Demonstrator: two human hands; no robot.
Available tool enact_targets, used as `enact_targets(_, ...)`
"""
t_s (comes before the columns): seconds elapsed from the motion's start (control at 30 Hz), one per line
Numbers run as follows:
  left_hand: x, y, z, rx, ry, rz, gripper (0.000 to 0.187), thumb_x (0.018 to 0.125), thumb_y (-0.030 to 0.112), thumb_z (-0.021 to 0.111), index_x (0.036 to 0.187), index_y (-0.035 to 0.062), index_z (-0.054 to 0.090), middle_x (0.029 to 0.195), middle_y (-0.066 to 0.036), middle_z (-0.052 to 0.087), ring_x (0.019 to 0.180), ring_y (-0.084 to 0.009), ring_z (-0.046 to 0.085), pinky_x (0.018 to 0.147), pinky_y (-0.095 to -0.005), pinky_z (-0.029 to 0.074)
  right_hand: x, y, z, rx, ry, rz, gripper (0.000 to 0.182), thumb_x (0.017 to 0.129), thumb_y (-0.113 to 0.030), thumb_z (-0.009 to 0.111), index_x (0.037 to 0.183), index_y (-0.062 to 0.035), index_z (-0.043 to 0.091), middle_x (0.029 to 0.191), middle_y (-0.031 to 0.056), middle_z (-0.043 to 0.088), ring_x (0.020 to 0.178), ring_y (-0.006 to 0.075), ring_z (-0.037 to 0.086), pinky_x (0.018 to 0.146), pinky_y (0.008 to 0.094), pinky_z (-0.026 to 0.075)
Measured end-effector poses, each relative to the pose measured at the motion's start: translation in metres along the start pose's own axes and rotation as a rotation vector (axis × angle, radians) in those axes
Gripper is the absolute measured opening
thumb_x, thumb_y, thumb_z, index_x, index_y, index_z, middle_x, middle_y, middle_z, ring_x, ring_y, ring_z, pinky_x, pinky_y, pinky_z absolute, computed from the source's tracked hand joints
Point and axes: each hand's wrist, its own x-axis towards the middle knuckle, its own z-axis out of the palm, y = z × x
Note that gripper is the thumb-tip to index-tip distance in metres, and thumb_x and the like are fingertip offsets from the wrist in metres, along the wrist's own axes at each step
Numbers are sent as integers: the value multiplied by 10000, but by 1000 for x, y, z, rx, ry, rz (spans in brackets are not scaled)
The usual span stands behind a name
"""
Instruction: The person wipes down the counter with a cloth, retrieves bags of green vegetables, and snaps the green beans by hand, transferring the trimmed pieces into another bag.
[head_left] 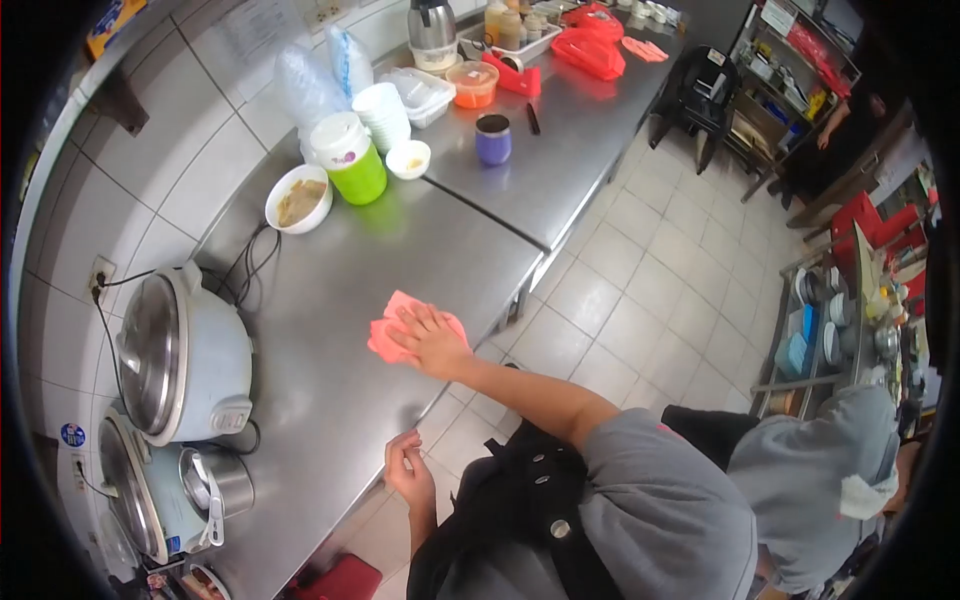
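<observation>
A pink cloth [400, 335] lies bunched on the steel worktop [330, 390], near its front edge. My right hand [432, 342] rests flat on top of it, open, with fingers spread and pressing it down. Part of the cloth is hidden under the palm. Lower in the view, my left hand [408, 472] hangs beside the worktop edge. Its fingers are loosely bent and apart, and I see nothing in them.
Two rice cookers [215, 350] and a steel pot [225, 480] stand along the wall. A food bowl [300, 200], green jug [355, 165], small white bowl [408, 160] and purple tumbler [492, 140] stand farther up. A person in grey [820, 480] is behind; loose cables [262, 262] lie near the wall.
</observation>
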Motion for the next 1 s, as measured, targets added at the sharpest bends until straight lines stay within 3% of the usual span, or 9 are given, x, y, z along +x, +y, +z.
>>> enact_targets(0.33,94,33,91,64,23,96,137,868,-101,541,867,-7,641,955,-155,693,865,-255,671,735,-329,539,89,116,-23,7,-17,8,551,969,-406,514,1465,-177,449,1541,133,366,1424,377,292,1174,575,194)
enact_targets(0.47,99,31,107,75,82,8,135,875,-95,542,872,-4,642,946,-152,690,853,-255,670,736,-328,537,72,210,-65,-158,121,204,536,968,-349,519,1461,-149,456,1531,159,392,1415,368,347,1169,578,195)
enact_targets(0.53,97,27,115,71,82,-8,139,875,-97,543,878,-2,644,947,-152,690,848,-255,669,736,-329,538,56,255,-94,-228,146,305,546,975,-388,489,1454,-128,463,1507,168,421,1410,365,355,1176,556,197)
enact_targets(0.67,98,32,130,11,47,-45,150,851,-97,535,872,-5,651,929,-141,691,818,-231,657,709,-322,527,28,335,-124,-466,226,690,549,995,-418,464,1449,-108,462,1515,187,400,1385,388,377,1144,537,248)
enact_targets(0.7,100,34,130,10,46,-43,150,851,-97,535,872,-5,651,929,-141,691,818,-231,657,709,-322,527,23,341,-131,-466,228,691,549,995,-418,464,1449,-108,462,1515,187,400,1385,388,377,1144,537,248)
enact_targets(0.77,107,40,133,50,-23,128,149,856,-106,537,875,-10,649,923,-145,692,811,-234,663,693,-311,531,17,349,-141,-545,283,946,561,995,-426,473,1461,-116,444,1527,186,379,1358,408,396,1112,520,291)
enact_targets(0.87,111,40,133,-11,-71,106,143,869,-104,535,882,-16,647,915,-146,692,802,-237,665,697,-309,535,8,332,-143,-507,295,1079,560,986,-403,504,1465,-121,438,1522,193,377,1306,410,445,1047,504,375)
enact_targets(0.97,119,37,129,-36,-143,114,144,882,-101,530,892,-17,647,915,-144,690,800,-237,668,711,-318,538,-10,310,-128,-378,353,1112,554,1011,-416,453,1458,-90,437,1541,212,341,1206,432,516,975,491,441)
enact_targets(1.0,123,38,131,-51,-151,125,144,882,-101,530,892,-17,647,915,-144,690,800,-237,668,711,-318,538,-20,311,-113,-433,420,1057,568,1005,-379,487,1476,-77,386,1470,259,397,1131,441,549,922,491,475)
